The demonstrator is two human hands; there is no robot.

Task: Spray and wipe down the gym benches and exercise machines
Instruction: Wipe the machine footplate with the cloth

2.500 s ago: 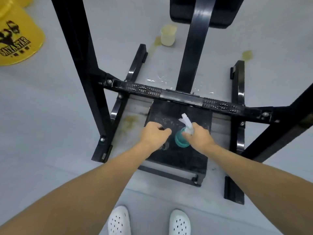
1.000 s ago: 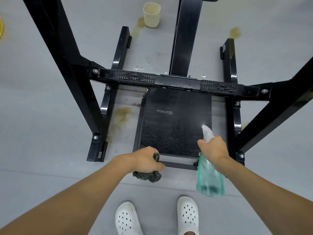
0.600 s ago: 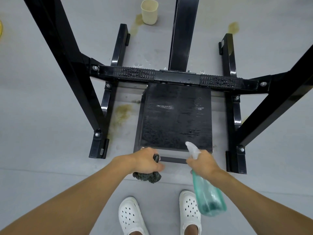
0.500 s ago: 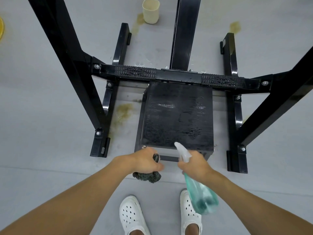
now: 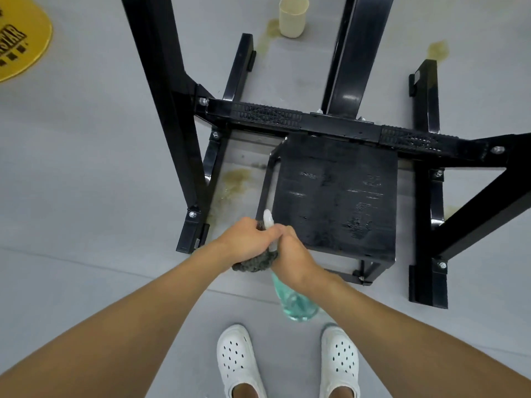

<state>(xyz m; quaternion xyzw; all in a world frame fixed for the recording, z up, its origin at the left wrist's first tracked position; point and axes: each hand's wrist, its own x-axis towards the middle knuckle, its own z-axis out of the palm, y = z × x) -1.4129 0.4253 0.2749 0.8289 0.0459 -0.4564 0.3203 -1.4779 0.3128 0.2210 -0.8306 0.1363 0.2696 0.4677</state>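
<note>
Just changed: my right hand [image 5: 296, 261] has swung the spray bottle [image 5: 297, 304] across to my left hand [image 5: 244, 241]. The two now touch at centre frame, with the nozzle poking up between them.
Fingers: the left are curled round the dark cloth [image 5: 254, 265]; the right are wrapped on the bottle's neck.
Where: by the lower left corner of the black platform [image 5: 336, 193], which shows wet streaks.
Meaning: spraying here looks finished, and I judge wiping is next.
Against half a second ago: my hands were apart then, with the nozzle over the platform's near edge.
</note>
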